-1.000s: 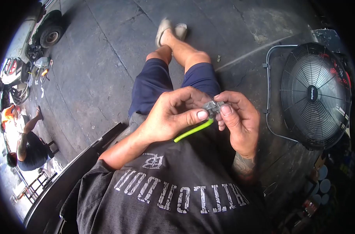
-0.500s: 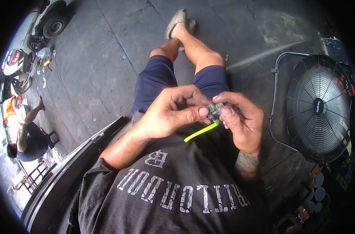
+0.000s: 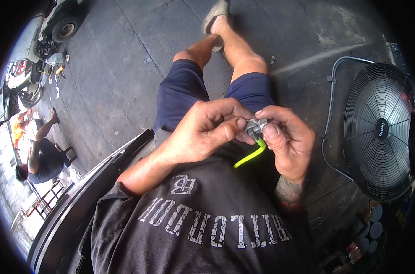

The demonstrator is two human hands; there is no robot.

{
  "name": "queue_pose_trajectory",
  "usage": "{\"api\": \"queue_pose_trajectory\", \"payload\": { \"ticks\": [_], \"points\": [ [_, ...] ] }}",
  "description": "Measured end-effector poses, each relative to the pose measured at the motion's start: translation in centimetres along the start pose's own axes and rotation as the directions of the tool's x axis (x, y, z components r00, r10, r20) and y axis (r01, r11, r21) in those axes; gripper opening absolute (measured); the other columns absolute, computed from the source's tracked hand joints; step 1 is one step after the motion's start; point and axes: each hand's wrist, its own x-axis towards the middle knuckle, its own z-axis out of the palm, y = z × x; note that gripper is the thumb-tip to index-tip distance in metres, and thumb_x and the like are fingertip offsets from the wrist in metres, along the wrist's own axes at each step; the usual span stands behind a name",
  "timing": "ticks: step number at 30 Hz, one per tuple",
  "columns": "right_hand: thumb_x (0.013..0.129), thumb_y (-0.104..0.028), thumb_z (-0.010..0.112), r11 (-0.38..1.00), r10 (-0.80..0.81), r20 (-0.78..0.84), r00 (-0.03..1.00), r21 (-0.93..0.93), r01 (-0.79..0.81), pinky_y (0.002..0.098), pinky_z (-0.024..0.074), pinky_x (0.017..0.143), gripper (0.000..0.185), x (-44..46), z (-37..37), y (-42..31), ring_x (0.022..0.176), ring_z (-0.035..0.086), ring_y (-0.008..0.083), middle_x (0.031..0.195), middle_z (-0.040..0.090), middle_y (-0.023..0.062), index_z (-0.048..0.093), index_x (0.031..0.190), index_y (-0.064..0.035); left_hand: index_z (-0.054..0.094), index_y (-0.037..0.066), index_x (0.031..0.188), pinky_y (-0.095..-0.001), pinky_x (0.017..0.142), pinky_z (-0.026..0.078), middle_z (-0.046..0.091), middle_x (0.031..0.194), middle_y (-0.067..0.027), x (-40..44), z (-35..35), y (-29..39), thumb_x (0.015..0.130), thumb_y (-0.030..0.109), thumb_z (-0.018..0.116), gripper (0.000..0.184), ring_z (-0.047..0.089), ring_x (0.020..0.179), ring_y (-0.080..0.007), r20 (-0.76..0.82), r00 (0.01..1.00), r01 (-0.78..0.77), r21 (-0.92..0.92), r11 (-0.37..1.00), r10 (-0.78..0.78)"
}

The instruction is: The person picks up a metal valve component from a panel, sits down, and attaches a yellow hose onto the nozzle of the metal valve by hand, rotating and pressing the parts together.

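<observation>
Rightward shift of the green tube [image 3: 255, 155], bent toward 7 o'clock below the grey piece [image 3: 253, 129], which my left grip [image 3: 206, 133] and right grip [image 3: 291, 142] pinch; likely light, stiff, best held edgewise

Charcoal Shirt [image 3: 125, 228], Navy Shorts [image 3: 182, 96], Inked Forearm [image 3: 288, 192]

Pale, cracked block lettering [image 3: 219, 230] crosses the short-sleeved shirt, with a small outlined emblem [image 3: 183, 184] beside it. The shorts are plain, the shoes [image 3: 215, 14] beige. Dark patterned tattooing, with a reddish patch, covers part of the right forearm. Grime darkens the fingers [image 3: 271, 132].
</observation>
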Motion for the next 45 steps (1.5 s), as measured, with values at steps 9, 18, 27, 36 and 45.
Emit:
{"api": "queue_pose_trajectory", "payload": {
  "ticks": [9, 18, 27, 36, 45],
  "points": [
    [0.098, -0.011, 0.057, 0.994, 0.018, -0.064, 0.998, 0.108, -0.011, 0.0173, 0.0388, 0.058, 0.018, -0.2, -0.8, 1.0, 0.066, 0.049, 0.0012, 0.084, 0.064, 0.0012, 0.065, 0.106, 0.0033, 0.054, -0.013, 0.119, -0.0404, 0.09, 0.057, 0.063, 0.111, -0.0204, 0.7, 0.2, -0.2, 0.102, 0.01, 0.048, 0.03, 0.066, 0.102, -0.0297, 0.035, 0.999, -0.005, -0.103, 0.995, 0.009],
    [0.099, -0.015, 0.058, 0.995, 0.021, -0.096, 0.995, 0.097, -0.012, 0.0178, 0.0395, 0.056, 0.021, 0.0, -0.6, 1.7, 0.063, 0.049, 0.0019, 0.079, 0.061, -0.0003, 0.066, 0.106, 0.002, 0.054, -0.01, 0.121, -0.0368, 0.092, 0.055, 0.066, 0.11, -0.0173, 0.9, 0.1, 0.2, 0.095, 0.004, 0.061, 0.03, 0.066, 0.104, -0.0229, 0.02, 0.999, -0.027, 0.058, 0.998, 0.026],
    [0.099, -0.015, 0.057, 0.987, 0.013, -0.104, 0.994, 0.164, 0.004, 0.0179, 0.0409, 0.056, 0.021, 0.4, 0.0, 2.6, 0.061, 0.049, 0.0028, 0.075, 0.06, -0.0002, 0.064, 0.108, 0.0019, 0.059, -0.008, 0.114, -0.0288, 0.087, 0.053, 0.07, 0.103, -0.0134, 1.0, -0.3, 0.5, 0.093, 0.0, 0.061, 0.022, 0.067, 0.099, -0.0159, -0.023, 0.998, -0.047, 0.295, 0.954, 0.057],
    [0.1, -0.016, 0.054, 0.969, 0.016, -0.13, 0.991, 0.247, 0.017, 0.0186, 0.0415, 0.055, 0.022, 0.7, 0.4, 3.4, 0.062, 0.05, 0.0044, 0.08, 0.062, 0.0035, 0.062, 0.11, 0.0024, 0.057, -0.007, 0.117, -0.0285, 0.088, 0.054, 0.067, 0.106, -0.0121, 1.3, -0.7, 0.7, 0.088, -0.008, 0.047, 0.031, 0.066, 0.094, -0.0145, -0.072, 0.996, 0.071, 0.321, 0.944, -0.051],
    [0.102, -0.019, 0.049, 0.884, 0.104, -0.106, 0.989, 0.466, -0.043, 0.0206, 0.0421, 0.051, 0.024, 0.6, 0.0, 4.9, 0.06, 0.051, 0.0071, 0.082, 0.063, 0.006, 0.06, 0.108, 0.0021, 0.055, -0.005, 0.119, -0.0304, 0.089, 0.053, 0.064, 0.11, -0.0107, 2.0, 0.2, 0.8, 0.094, 0.004, 0.062, 0.028, 0.064, 0.1, -0.0147, -0.07, 0.995, 0.089, 0.194, 0.977, -0.076]
  ]
}}
